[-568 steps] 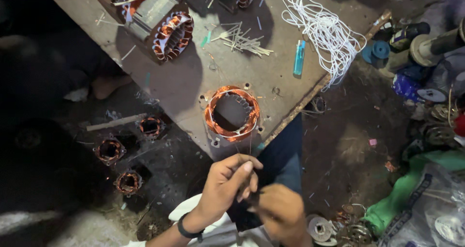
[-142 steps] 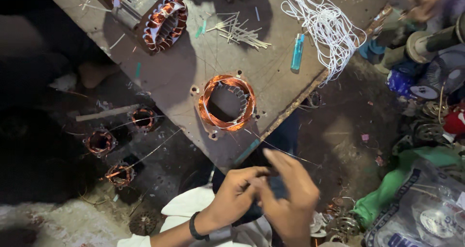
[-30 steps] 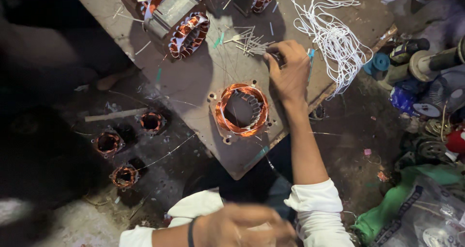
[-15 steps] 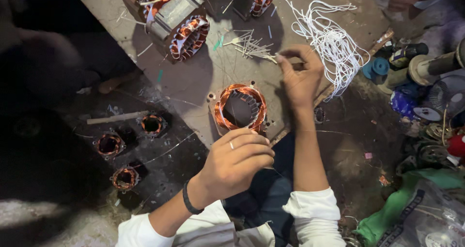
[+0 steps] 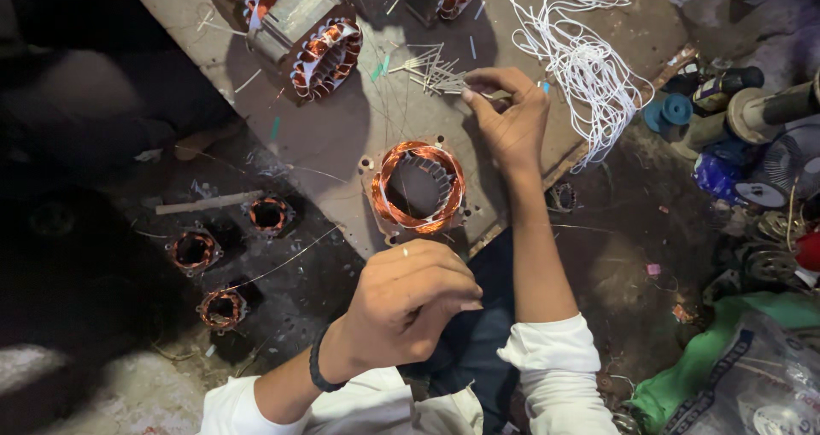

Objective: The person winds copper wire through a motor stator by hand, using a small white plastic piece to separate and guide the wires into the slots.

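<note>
A stator with copper winding (image 5: 418,187) lies flat on a brown board (image 5: 342,136). My right hand (image 5: 511,119) reaches past it, its fingertips pinched on a thin stick at the edge of a pile of pale thin sticks (image 5: 430,66). My left hand (image 5: 410,305), with a ring and a black wristband, hovers just below the stator with the fingers curled shut and thumb against them. Whether a fine wire is between those fingers is too small to tell.
A tangle of white cord (image 5: 585,59) lies right of my right hand. A larger wound motor core (image 5: 305,35) stands at the board's far side. Three small copper coils (image 5: 224,309) sit on the dark floor at left. Spools and clutter (image 5: 735,110) and a green cloth (image 5: 726,375) crowd the right.
My left hand has come up from the bottom edge to just below the stator. My right hand has stayed at the stick pile, shifting slightly and pinching there.
</note>
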